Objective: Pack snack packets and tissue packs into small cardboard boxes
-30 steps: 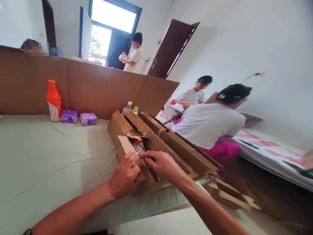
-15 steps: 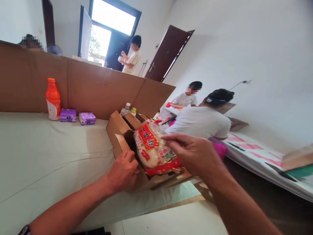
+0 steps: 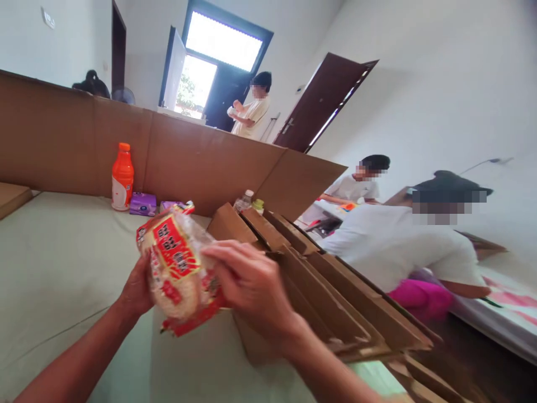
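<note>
A red and clear plastic bag of rice crackers (image 3: 178,274) is held up over the pale green cloth, tilted, with its printed front towards me. My left hand (image 3: 140,285) grips its left side, the fingers partly hidden behind the bag. At its right edge my right hand (image 3: 247,280) pinches the clear wrapping between thumb and fingers. Just right of the bag stands a cardboard box (image 3: 319,291) with several long narrow compartments, partly covered by my right hand and forearm.
Behind the bag are an orange bottle (image 3: 123,179) and two purple tissue packs (image 3: 142,204). A cardboard wall (image 3: 201,151) closes off the far side. A clear bottle (image 3: 244,201) stands behind the box. On the right, a person in white (image 3: 377,240) leans over another table.
The cracker bag has come out of the cardboard box and moved left over the cloth. My left hand has let go of the box edge and taken hold of the bag. The view has turned.
</note>
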`<state>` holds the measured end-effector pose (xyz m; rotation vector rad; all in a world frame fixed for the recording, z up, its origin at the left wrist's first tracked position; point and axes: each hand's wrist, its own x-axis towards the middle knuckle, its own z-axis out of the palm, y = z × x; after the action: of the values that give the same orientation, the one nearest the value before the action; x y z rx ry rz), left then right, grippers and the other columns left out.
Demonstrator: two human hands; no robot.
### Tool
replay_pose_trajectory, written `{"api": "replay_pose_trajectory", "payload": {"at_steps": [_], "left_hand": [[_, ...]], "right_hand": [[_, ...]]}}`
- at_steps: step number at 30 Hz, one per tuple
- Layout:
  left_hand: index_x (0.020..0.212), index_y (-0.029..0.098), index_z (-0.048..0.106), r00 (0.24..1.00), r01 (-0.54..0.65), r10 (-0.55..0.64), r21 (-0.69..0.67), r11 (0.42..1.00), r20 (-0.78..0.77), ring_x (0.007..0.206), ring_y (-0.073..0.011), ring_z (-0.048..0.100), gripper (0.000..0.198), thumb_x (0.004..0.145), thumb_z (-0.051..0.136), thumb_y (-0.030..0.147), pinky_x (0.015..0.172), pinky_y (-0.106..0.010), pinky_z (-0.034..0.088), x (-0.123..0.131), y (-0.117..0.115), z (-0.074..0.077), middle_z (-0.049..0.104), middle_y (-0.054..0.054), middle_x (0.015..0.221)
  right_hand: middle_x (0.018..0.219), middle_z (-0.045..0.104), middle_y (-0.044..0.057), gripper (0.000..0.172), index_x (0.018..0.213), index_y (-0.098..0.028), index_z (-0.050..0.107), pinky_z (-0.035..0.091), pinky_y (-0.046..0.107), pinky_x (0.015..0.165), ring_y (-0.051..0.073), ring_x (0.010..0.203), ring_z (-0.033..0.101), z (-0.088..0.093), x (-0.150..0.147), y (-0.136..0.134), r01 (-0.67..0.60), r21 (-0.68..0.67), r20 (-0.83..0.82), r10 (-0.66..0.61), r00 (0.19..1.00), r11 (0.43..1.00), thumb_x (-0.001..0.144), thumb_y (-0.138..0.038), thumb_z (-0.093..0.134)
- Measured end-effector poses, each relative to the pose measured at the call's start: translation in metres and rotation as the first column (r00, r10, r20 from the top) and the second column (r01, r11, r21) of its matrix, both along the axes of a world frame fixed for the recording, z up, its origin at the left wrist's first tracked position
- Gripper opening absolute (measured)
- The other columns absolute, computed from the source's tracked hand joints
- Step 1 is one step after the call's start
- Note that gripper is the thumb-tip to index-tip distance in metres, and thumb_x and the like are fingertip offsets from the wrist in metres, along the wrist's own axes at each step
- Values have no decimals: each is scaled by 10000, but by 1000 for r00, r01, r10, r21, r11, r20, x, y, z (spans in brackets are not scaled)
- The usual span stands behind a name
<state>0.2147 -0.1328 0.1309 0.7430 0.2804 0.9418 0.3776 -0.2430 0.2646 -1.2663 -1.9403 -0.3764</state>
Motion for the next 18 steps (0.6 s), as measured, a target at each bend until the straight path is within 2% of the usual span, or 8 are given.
{"api": "replay_pose_trajectory", "payload": {"at_steps": [3,5,7,9,12,14,18], "left_hand": [[1200,158,653,994,-72,84,-152,986,69,1119,-329,695,483,838,702,474,1077,-492,479,-28,38,-9,782,-103,1060],[1274,172,611,979,-148,176,-235,961,101,1069,-295,723,470,868,680,399,1071,-456,496,-45,65,-17,790,-78,1051],[1338,193,562,957,-220,266,-309,925,114,998,-264,750,476,888,659,316,1057,-428,512,-59,89,-27,801,-52,996],[1386,201,519,938,-265,327,-373,889,114,926,-247,769,508,894,640,238,1043,-419,525,-69,106,-38,807,-36,940],[1405,181,505,927,-278,358,-443,852,106,852,-244,779,508,906,603,179,1019,-433,545,-76,117,-52,810,-46,909],[1386,165,532,931,-268,353,-473,839,99,836,-252,780,470,918,580,173,1008,-449,554,-77,118,-57,810,-66,913],[1359,171,571,937,-256,341,-509,822,78,893,-273,775,431,929,568,198,1018,-474,548,-75,119,-61,809,-82,951]], "right_hand": [[1047,765,43,297,1189,-235,664,518,338,820,186,886,704,-32,-24,50,-6,-127,-73,-3,997,992,938,-184,513],[1218,719,64,403,1342,-238,574,497,386,938,212,1031,684,-53,-27,88,41,-242,-220,-96,971,970,942,-260,541],[1279,688,75,386,1331,-230,583,500,392,963,217,1084,670,-75,-21,128,90,-399,-310,-227,923,912,951,-262,526],[1193,716,84,291,1209,-202,657,533,377,917,214,1026,687,-99,-9,168,129,-535,-306,-333,892,835,958,-219,512],[1123,709,84,204,1127,-168,676,560,397,883,204,969,686,-132,11,224,166,-630,-245,-397,885,759,969,-262,587],[1187,670,81,266,1178,-169,645,563,422,894,204,1012,666,-150,21,256,177,-668,-216,-415,884,723,970,-332,621],[1275,626,91,321,1242,-184,617,552,449,925,228,1091,639,-168,25,308,164,-708,-204,-421,884,687,970,-356,622]]}}
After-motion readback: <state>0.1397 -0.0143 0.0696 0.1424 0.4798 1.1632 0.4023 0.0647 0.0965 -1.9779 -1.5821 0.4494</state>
